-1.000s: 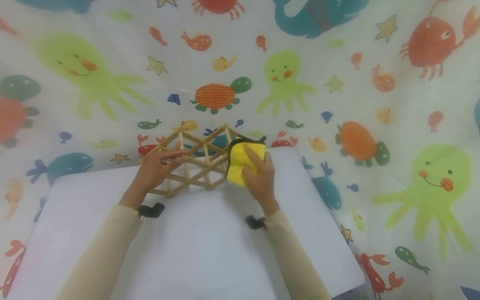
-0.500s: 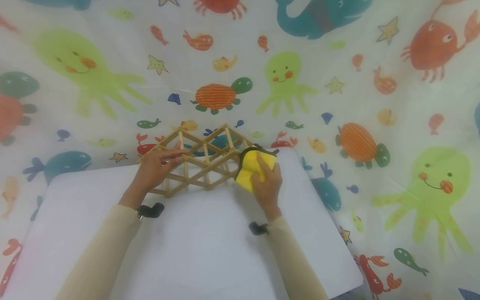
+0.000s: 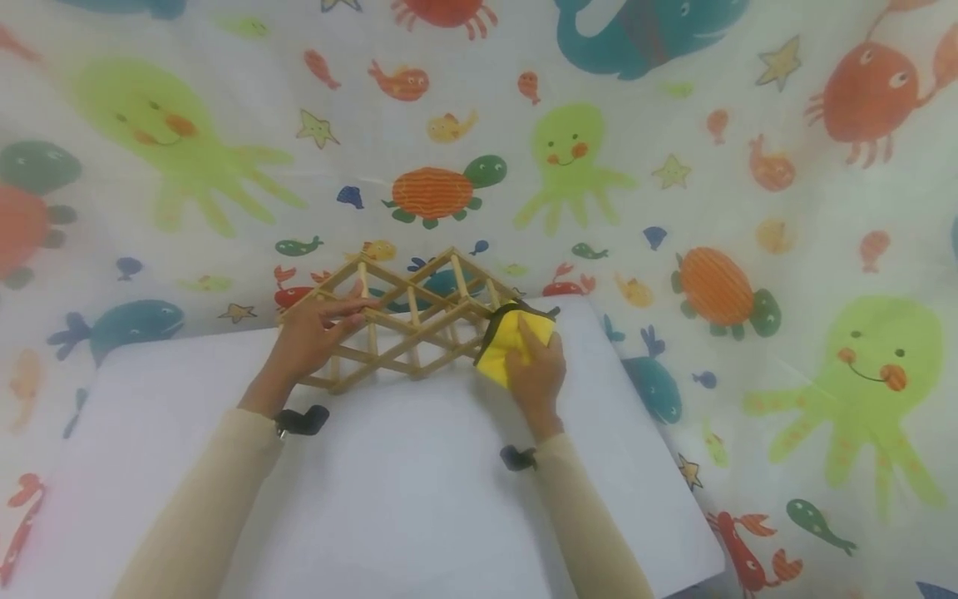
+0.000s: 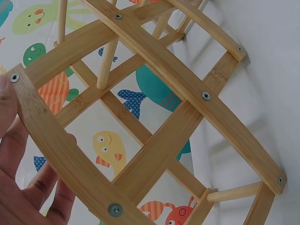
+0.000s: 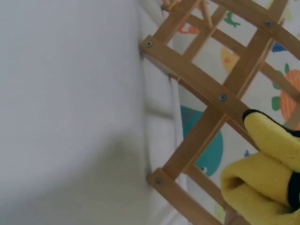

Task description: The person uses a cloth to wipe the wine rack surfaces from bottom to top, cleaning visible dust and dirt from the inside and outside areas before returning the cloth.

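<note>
An expanding lattice rack of pale wooden slats (image 3: 404, 345), joined by round dowels and metal rivets, stands on the white table. My left hand (image 3: 303, 337) holds its left part; in the left wrist view the thumb lies at a slat's riveted end, with the fingers (image 4: 14, 150) behind. At the rack's right end, my right hand (image 3: 537, 366) grips a yellow cloth (image 3: 497, 353) with black edging. The right wrist view shows this folded, fluffy cloth (image 5: 262, 183) lying over the slats (image 5: 187, 70). Most of the right hand is out of that view.
The white table (image 3: 419, 491) stretches in front of the rack and to both sides. Right behind it hangs a white curtain (image 3: 479, 75) printed with sea animals. A small black device (image 3: 303, 420) is strapped at each wrist.
My right hand has moved right and slightly down with the yellow cloth, uncovering more of the rack's right end. The left hand and the rack have stayed in place.
</note>
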Action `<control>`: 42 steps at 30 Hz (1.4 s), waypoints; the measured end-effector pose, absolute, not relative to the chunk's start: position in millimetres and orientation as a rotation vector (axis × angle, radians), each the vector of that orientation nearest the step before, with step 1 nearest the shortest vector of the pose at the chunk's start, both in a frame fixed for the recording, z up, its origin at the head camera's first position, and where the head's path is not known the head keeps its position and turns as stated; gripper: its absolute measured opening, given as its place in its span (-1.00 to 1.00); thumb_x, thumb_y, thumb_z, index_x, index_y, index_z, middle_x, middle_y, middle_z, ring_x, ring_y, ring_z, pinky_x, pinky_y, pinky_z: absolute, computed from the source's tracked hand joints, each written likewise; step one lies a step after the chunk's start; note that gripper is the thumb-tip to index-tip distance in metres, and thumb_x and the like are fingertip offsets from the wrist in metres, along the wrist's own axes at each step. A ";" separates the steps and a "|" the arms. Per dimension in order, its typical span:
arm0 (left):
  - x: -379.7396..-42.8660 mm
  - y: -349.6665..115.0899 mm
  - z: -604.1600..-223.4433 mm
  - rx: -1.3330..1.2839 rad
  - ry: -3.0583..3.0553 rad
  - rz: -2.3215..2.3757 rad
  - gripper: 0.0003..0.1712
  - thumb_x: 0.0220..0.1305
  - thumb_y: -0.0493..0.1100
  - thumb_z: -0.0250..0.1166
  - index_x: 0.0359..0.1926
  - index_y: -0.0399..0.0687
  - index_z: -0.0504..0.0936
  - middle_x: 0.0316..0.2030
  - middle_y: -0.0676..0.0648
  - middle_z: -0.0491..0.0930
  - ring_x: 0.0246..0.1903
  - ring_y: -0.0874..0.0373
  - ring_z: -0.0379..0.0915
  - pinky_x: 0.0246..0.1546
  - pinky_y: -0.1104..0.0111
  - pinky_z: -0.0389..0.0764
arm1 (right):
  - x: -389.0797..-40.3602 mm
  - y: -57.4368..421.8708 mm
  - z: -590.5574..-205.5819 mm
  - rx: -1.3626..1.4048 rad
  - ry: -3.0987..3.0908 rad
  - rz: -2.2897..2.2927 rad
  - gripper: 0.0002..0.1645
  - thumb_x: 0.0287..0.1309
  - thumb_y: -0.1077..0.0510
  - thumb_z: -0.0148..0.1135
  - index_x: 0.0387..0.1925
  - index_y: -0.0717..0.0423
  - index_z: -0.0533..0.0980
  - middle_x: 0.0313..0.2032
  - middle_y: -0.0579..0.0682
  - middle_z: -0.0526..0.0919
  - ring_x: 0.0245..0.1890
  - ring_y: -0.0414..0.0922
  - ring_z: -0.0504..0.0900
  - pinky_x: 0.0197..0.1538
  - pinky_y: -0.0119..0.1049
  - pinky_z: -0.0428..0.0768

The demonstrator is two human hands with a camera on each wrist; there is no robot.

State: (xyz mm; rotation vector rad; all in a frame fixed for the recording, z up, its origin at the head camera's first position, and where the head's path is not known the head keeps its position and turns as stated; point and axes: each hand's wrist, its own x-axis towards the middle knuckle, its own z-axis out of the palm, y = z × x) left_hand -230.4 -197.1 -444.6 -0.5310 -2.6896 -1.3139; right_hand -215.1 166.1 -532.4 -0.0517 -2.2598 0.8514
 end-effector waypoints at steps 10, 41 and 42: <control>-230.0 -197.4 -445.7 -0.563 -2.660 -1.353 -0.60 0.52 -0.03 0.32 0.30 0.09 0.71 0.51 -0.10 0.37 0.34 -0.35 0.53 0.18 -0.25 0.61 | -216.7 169.4 -522.0 0.199 -2.244 0.927 -0.34 0.15 0.29 0.35 0.32 -0.10 0.65 -0.30 0.18 0.46 -0.35 0.03 0.39 -0.32 -0.17 0.44; -227.8 -194.1 -448.6 -0.543 -2.664 -1.347 -0.61 0.53 -0.03 0.31 0.29 0.09 0.72 0.52 -0.08 0.36 0.40 -0.33 0.47 0.16 -0.23 0.59 | -213.1 219.4 -546.8 0.069 -2.357 0.795 -0.34 0.15 0.30 0.38 0.33 -0.02 0.63 -0.17 0.31 0.56 -0.25 0.18 0.53 -0.17 0.05 0.59; -227.8 -194.1 -448.7 -0.546 -2.656 -1.355 -0.61 0.52 -0.05 0.32 0.29 0.08 0.72 0.52 -0.08 0.36 0.40 -0.34 0.46 0.18 -0.25 0.58 | -214.2 217.1 -546.6 0.139 -2.332 0.797 -0.35 0.16 0.30 0.37 0.33 0.00 0.63 -0.18 0.32 0.56 -0.26 0.18 0.53 -0.19 0.06 0.60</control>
